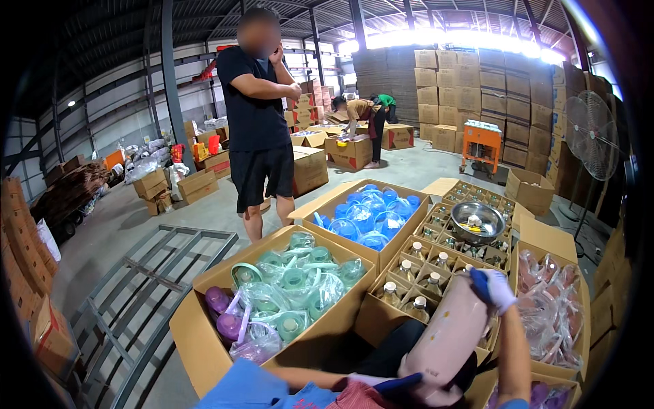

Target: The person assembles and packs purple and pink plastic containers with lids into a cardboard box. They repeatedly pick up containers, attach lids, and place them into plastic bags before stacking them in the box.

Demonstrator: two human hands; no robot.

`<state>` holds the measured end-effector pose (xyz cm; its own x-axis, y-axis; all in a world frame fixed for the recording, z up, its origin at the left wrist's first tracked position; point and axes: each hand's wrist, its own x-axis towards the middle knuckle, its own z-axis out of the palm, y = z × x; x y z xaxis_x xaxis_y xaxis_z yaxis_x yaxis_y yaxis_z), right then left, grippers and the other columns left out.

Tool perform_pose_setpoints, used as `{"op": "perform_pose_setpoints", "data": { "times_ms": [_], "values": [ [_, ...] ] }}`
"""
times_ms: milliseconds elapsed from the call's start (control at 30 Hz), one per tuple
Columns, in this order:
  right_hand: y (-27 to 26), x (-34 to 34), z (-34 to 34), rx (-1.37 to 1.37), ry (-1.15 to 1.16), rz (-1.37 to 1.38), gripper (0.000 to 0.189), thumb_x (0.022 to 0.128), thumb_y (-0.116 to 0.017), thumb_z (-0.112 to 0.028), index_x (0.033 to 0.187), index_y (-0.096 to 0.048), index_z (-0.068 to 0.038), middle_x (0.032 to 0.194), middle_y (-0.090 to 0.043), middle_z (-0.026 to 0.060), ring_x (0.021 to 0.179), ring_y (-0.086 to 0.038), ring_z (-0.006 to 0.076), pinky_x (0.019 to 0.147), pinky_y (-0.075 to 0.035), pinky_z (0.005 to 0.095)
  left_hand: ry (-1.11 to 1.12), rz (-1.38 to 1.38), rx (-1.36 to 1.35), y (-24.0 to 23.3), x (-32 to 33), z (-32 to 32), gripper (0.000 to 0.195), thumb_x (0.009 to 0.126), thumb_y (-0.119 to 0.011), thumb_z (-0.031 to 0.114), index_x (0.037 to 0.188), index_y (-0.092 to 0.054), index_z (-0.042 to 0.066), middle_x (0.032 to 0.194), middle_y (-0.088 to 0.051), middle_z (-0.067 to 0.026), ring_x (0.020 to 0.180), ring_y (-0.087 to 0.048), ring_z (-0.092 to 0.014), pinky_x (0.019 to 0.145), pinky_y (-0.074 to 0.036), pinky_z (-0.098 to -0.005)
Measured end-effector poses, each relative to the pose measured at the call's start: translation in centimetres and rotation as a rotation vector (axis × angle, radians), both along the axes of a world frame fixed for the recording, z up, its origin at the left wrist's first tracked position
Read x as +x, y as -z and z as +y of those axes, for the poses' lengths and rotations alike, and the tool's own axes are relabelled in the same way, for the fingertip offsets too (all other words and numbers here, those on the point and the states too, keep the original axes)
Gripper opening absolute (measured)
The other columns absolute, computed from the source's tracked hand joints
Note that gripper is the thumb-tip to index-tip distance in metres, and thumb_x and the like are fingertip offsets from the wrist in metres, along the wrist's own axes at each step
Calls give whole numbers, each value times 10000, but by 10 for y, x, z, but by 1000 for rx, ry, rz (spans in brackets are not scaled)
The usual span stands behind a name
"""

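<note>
A pale pink, roughly cylindrical plastic vessel [443, 327] lies tilted across my lap. My right hand [493, 290], in a white glove with a blue coating, grips its upper end. Near the lower end is my left hand [391, 383], gloved alike, its blue fingers against the vessel's side. Beyond the vessel stands a divided carton [380, 319] of clear glass bottles with white caps [405, 268]. To its left, a carton [202, 327] holds green pitchers [294, 278] and purple pitchers [230, 324], many in clear plastic bags.
Blue pitchers [360, 217] fill another carton. A steel bowl [477, 223] with small parts sits on bottle compartments. Bagged pink items [549, 307] stand right. A person [258, 107] stands ahead; others bend over cartons behind. A metal frame [153, 276] lies left; a fan [591, 135] stands right.
</note>
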<state>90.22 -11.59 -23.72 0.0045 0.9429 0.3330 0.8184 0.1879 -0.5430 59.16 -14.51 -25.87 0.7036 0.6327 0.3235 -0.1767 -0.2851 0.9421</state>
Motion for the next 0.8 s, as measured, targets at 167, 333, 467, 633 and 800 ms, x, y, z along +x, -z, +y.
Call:
{"op": "perform_pose_setpoints", "data": {
  "times_ms": [167, 333, 467, 633, 800],
  "values": [
    [64, 27, 15, 65, 280, 77, 257, 896, -581, -200, 1091, -679, -65, 956, -695, 190, 880, -654, 363, 798, -492, 448, 70, -165, -25, -13, 79, 93, 381, 978, -521, 247, 1228, -615, -24, 1195, -654, -101, 1153, -583, -177, 1039, -434, -357],
    [27, -39, -18, 215, 37, -48, 231, 837, -641, -166, 997, -635, 1, 848, -680, 175, 761, -634, 310, 730, -496, 385, 257, 84, -509, 38, 104, 145, 330, 978, -514, 150, 1242, -618, -20, 1191, -662, -83, 1085, -607, -157, 1013, -452, -331],
    [51, 17, -49, 117, -11, 997, 665, 1058, -288, -493, 996, -661, 53, 1005, -712, 160, 961, -663, 219, 902, -491, 345, 269, -36, -143, 4, 136, 142, 494, 1004, -456, 309, 1353, -542, -30, 1320, -605, -114, 1193, -566, -182, 1052, -420, -342],
    [72, 71, -10, 96, 26, 755, 527, 1056, -329, -393, 1216, -599, 31, 1204, -645, 145, 1169, -574, 256, 1086, -370, 377, 412, -36, 383, -17, 160, 145, 449, 1025, -405, 259, 1320, -554, -47, 1350, -576, -139, 1251, -538, -240, 1081, -406, -361],
    [68, 82, 5, -48, -247, 754, 489, 1041, -385, -358, 1297, -576, 11, 1356, -575, 166, 1292, -507, 280, 1139, -314, 390, 240, -62, -222, 11, 175, 174, 554, 1003, -429, 308, 1441, -424, -32, 1432, -508, -173, 1320, -489, -242, 1103, -388, -395]
  ]
}}
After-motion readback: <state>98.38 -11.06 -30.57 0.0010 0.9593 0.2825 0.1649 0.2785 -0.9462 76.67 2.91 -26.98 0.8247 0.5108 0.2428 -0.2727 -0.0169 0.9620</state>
